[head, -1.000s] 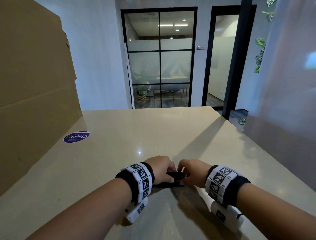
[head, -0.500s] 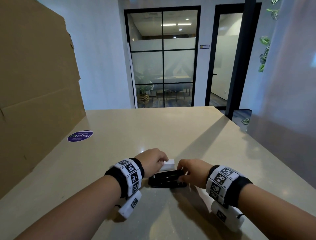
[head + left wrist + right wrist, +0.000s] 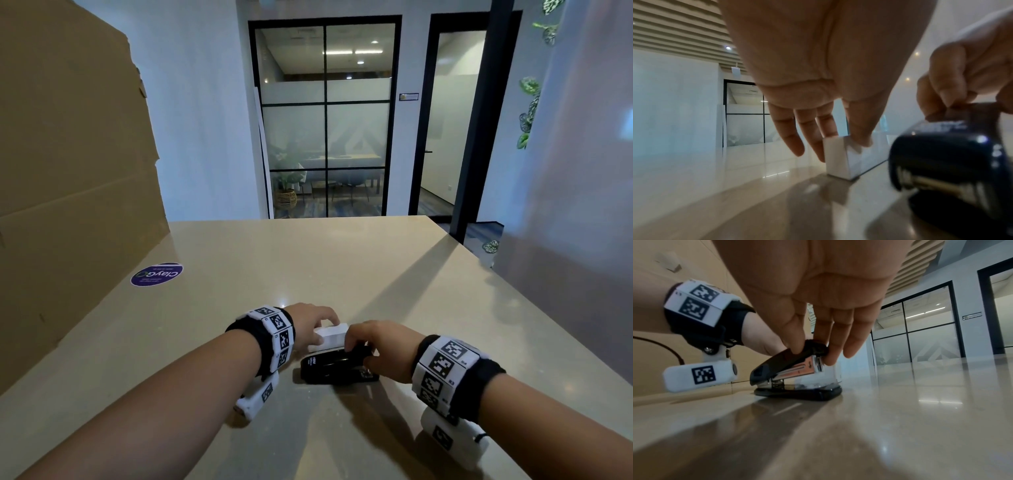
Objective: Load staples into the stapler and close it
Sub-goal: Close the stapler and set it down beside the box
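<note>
A black stapler (image 3: 334, 371) lies on the beige table (image 3: 342, 274), right in front of me. My right hand (image 3: 813, 353) pinches the front end of its black top cover (image 3: 783, 357) between thumb and index finger. That cover stands slightly raised off the metal magazine (image 3: 797, 369). Just behind the stapler sits a small white staple box (image 3: 838, 155). My left hand (image 3: 846, 138) holds this box on the table, thumb on the near side and fingers behind it. The head view shows the box (image 3: 330, 334) between both hands.
A tall cardboard sheet (image 3: 68, 171) stands along the table's left side, with a round purple sticker (image 3: 156, 274) on the table beside it. A pale panel (image 3: 582, 171) rises at the right. The table's far edge faces glass doors (image 3: 325, 120).
My left hand has left the stapler and moved back onto the white box, which was hidden before. My right hand stays on the stapler's cover.
</note>
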`<state>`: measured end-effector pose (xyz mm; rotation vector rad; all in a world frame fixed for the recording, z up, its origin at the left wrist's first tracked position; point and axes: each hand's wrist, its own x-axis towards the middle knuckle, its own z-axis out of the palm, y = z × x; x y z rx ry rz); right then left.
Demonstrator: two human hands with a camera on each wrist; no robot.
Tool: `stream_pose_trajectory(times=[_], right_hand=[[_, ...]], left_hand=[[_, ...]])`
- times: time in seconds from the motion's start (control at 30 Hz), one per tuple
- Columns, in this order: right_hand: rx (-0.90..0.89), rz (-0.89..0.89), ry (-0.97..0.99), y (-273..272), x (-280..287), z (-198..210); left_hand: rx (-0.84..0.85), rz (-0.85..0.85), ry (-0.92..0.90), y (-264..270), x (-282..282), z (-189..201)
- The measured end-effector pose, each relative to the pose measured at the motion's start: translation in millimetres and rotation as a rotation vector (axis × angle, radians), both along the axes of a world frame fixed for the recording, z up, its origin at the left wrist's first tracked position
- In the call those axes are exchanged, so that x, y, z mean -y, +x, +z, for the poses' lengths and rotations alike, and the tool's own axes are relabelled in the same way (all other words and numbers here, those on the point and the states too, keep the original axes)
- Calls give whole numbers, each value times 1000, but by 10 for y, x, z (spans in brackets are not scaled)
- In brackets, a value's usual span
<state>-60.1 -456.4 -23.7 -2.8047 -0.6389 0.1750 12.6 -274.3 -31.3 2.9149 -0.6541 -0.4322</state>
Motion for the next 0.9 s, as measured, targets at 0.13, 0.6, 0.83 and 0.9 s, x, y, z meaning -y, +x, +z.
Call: stream_pose_trajectory(times=[0.13,0.6,0.83,0.9], right_hand=[[-38,-59,-28,29,34,26],[-17,-104,-75,379,-534,-22],[-4,1,-60,534,-1204,-22],[5,29,-65,549,-1396,-19]], left_hand=[[-29,40,-1,53,-104,-1],[-125,440,-372,-176,-1435,-192],[-137,566,-375,-353,-2020,-243],[-114,571,-299,-417,-2113,-187]])
